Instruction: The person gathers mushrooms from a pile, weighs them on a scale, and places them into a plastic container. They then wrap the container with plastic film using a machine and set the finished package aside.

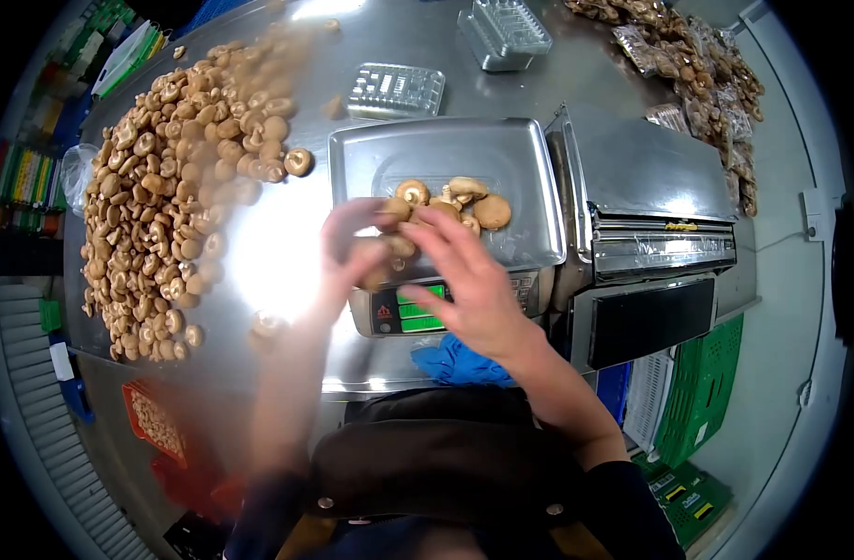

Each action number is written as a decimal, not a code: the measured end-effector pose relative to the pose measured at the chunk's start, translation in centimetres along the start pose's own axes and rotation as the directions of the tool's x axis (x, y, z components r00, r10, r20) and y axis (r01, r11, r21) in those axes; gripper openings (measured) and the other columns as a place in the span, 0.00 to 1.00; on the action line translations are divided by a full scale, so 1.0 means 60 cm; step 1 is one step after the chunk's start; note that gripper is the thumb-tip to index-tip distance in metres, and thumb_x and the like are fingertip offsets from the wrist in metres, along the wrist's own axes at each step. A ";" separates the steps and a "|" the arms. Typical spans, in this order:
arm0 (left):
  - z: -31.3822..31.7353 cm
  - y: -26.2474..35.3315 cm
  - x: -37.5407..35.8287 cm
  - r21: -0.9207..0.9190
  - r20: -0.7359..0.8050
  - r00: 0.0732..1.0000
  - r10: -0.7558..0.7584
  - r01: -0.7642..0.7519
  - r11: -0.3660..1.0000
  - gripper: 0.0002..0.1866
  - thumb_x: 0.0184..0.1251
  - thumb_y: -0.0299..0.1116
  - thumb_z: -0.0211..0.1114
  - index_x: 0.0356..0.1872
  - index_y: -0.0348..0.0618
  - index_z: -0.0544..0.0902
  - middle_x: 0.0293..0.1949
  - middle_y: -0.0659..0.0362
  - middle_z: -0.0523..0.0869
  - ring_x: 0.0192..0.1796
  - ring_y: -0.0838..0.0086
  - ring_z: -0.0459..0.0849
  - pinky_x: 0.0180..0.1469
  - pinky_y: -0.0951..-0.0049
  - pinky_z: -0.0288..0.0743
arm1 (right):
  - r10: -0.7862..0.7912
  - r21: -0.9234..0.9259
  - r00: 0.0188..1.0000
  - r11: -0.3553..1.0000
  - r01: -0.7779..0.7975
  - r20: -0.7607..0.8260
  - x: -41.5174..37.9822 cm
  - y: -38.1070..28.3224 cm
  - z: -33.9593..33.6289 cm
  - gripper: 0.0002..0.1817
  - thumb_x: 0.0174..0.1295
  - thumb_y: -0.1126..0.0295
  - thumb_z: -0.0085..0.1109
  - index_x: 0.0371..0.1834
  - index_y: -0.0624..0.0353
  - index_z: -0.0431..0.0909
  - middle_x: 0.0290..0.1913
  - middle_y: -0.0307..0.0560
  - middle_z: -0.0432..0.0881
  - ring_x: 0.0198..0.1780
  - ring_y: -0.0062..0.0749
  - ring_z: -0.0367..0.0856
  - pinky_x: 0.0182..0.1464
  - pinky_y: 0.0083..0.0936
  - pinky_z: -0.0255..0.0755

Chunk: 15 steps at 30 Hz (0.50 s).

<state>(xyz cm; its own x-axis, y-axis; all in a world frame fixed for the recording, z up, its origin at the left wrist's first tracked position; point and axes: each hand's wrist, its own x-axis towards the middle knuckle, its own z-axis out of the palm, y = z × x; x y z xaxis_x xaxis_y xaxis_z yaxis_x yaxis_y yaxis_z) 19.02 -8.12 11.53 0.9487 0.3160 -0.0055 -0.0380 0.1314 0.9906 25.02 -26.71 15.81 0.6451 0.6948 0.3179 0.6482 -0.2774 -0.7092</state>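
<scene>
Several brown mushrooms (492, 212) lie in a clear tray on the metal pan (525, 140) of a scale with a green display (421, 310). At the left of this group my left hand (350, 245) is curled round mushrooms, its fingers partly blurred. My right hand (459, 271) is over the near side of the tray, fingers bent and apart, close to the mushrooms; whether it touches one is hard to tell. A large heap of mushrooms (156, 205) spreads over the steel table on the left.
Empty clear trays (396, 91) and a stack of them (506, 35) stand beyond the scale. A wrapping machine (665, 177) is to the right, with packed mushrooms (697, 70) behind it. Blue plastic (459, 362) lies at the near edge. An orange crate (153, 420) sits low left.
</scene>
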 end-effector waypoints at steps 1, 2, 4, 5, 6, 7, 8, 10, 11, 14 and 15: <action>0.025 0.006 -0.005 0.001 0.080 0.995 0.053 -0.053 0.999 0.20 0.69 0.26 0.58 0.61 0.36 0.71 0.59 0.53 0.78 0.61 0.70 0.76 0.63 0.71 0.69 | -0.017 0.092 1.000 0.996 0.018 -0.012 0.008 -0.003 0.010 0.29 0.59 0.65 0.65 0.64 0.59 0.70 0.62 0.50 0.71 0.61 0.47 0.73 0.60 0.35 0.71; 0.040 0.020 -0.005 -0.002 0.100 0.995 -0.029 0.029 1.000 0.21 0.73 0.29 0.54 0.64 0.36 0.69 0.61 0.53 0.75 0.64 0.70 0.72 0.67 0.69 0.65 | 0.047 0.176 0.999 0.983 -0.051 0.024 0.005 0.007 0.014 0.26 0.60 0.67 0.64 0.62 0.60 0.71 0.62 0.51 0.72 0.60 0.47 0.74 0.59 0.35 0.72; 0.054 0.007 -0.001 -0.072 0.052 0.998 0.028 -0.025 0.997 0.20 0.77 0.33 0.48 0.65 0.37 0.67 0.63 0.53 0.73 0.65 0.70 0.71 0.68 0.69 0.64 | 0.105 0.235 0.992 0.965 -0.117 0.065 0.001 0.024 0.008 0.23 0.62 0.69 0.62 0.60 0.62 0.73 0.61 0.51 0.72 0.58 0.47 0.75 0.57 0.34 0.73; 0.055 -0.001 0.003 -0.103 0.034 0.998 0.049 -0.046 0.994 0.20 0.78 0.34 0.46 0.66 0.38 0.67 0.63 0.53 0.73 0.65 0.70 0.71 0.67 0.70 0.64 | 0.103 0.214 0.993 0.970 -0.113 0.058 0.002 0.032 -0.001 0.22 0.62 0.70 0.62 0.59 0.62 0.74 0.60 0.51 0.72 0.57 0.47 0.76 0.57 0.33 0.73; 0.067 0.002 0.008 -0.056 0.061 0.997 0.041 -0.037 0.998 0.20 0.78 0.35 0.45 0.65 0.38 0.67 0.62 0.53 0.74 0.64 0.70 0.72 0.67 0.70 0.64 | 0.104 0.193 0.993 0.975 -0.112 0.050 0.002 0.035 -0.005 0.20 0.62 0.71 0.61 0.58 0.63 0.74 0.59 0.51 0.73 0.56 0.47 0.76 0.56 0.33 0.73; 0.082 0.004 0.009 -0.011 0.084 0.996 0.027 -0.026 1.000 0.20 0.79 0.36 0.44 0.65 0.38 0.68 0.61 0.54 0.74 0.63 0.71 0.72 0.66 0.71 0.64 | 0.100 0.209 0.995 0.972 -0.103 0.027 0.000 0.034 -0.005 0.20 0.63 0.72 0.60 0.58 0.63 0.74 0.59 0.51 0.73 0.56 0.46 0.77 0.56 0.32 0.73; 0.090 0.004 0.010 -0.012 0.140 0.989 -0.052 0.054 0.998 0.20 0.79 0.37 0.44 0.64 0.38 0.69 0.60 0.55 0.75 0.62 0.71 0.73 0.65 0.72 0.65 | 0.089 0.223 0.996 0.971 -0.088 0.005 0.002 0.033 -0.005 0.20 0.63 0.73 0.60 0.58 0.63 0.74 0.58 0.51 0.73 0.56 0.46 0.77 0.55 0.32 0.74; 0.110 0.010 0.012 -0.035 0.093 0.994 -0.063 0.066 0.997 0.20 0.80 0.39 0.43 0.63 0.38 0.70 0.59 0.55 0.76 0.61 0.72 0.73 0.65 0.72 0.65 | 0.079 0.249 0.997 0.966 -0.070 -0.023 0.006 0.028 -0.014 0.20 0.62 0.73 0.61 0.58 0.61 0.74 0.57 0.50 0.73 0.56 0.45 0.77 0.56 0.32 0.74; 0.115 0.010 0.014 -0.026 0.076 0.997 -0.004 0.006 1.000 0.21 0.80 0.41 0.43 0.63 0.38 0.70 0.59 0.54 0.76 0.61 0.71 0.73 0.66 0.71 0.65 | 0.089 0.261 0.996 0.962 -0.079 -0.026 0.004 0.029 -0.016 0.20 0.61 0.73 0.62 0.57 0.61 0.73 0.57 0.50 0.73 0.56 0.45 0.77 0.56 0.31 0.74; 0.113 0.009 0.022 0.014 0.059 0.997 0.045 -0.046 0.999 0.24 0.80 0.46 0.41 0.63 0.37 0.70 0.60 0.53 0.76 0.61 0.69 0.73 0.67 0.69 0.64 | 0.097 0.264 0.994 0.961 -0.082 -0.044 -0.003 0.048 -0.023 0.23 0.57 0.73 0.66 0.56 0.60 0.71 0.58 0.51 0.74 0.58 0.46 0.76 0.57 0.30 0.74; 0.105 0.013 0.025 0.135 0.013 0.996 0.089 -0.090 0.987 0.26 0.79 0.48 0.40 0.62 0.38 0.72 0.59 0.52 0.76 0.62 0.68 0.73 0.67 0.69 0.63 | 0.135 0.329 0.983 0.940 -0.088 -0.122 -0.004 0.063 -0.019 0.23 0.56 0.74 0.66 0.55 0.60 0.71 0.59 0.51 0.73 0.58 0.46 0.76 0.56 0.31 0.74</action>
<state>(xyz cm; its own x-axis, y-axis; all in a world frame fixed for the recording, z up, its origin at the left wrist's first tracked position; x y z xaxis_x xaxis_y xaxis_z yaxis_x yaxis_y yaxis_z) 22.38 -13.50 13.14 0.9456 0.3141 0.0847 -0.0807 -0.0260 0.9964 27.77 -28.70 13.79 0.7709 0.5651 0.2939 0.4196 -0.1034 -0.9018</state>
